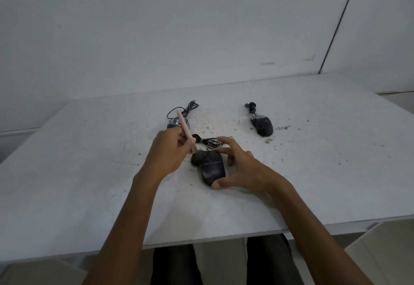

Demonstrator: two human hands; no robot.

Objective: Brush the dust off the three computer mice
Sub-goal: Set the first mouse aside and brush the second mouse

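Counter (313, 172) first: at its middle the right hand (244, 170) pinches the near mouse (212, 168) between thumb and fingers, while the left hand (168, 152) grips the pink brush (185, 128), bristles on the mouse's front-left. Short, light outward strokes should work best, with the mouse steadied.

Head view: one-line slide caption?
Left hand holds a pink brush to the near mouse, which the right hand steadies.

Holds a pink-handled brush (186, 128) in the left hand (167, 152), dark bristles on the nearest mouse (212, 168). Pinches that mouse with the right hand (244, 168). Farther back on the table (89, 161): patterned mouse (173, 123), dark mouse (262, 124).
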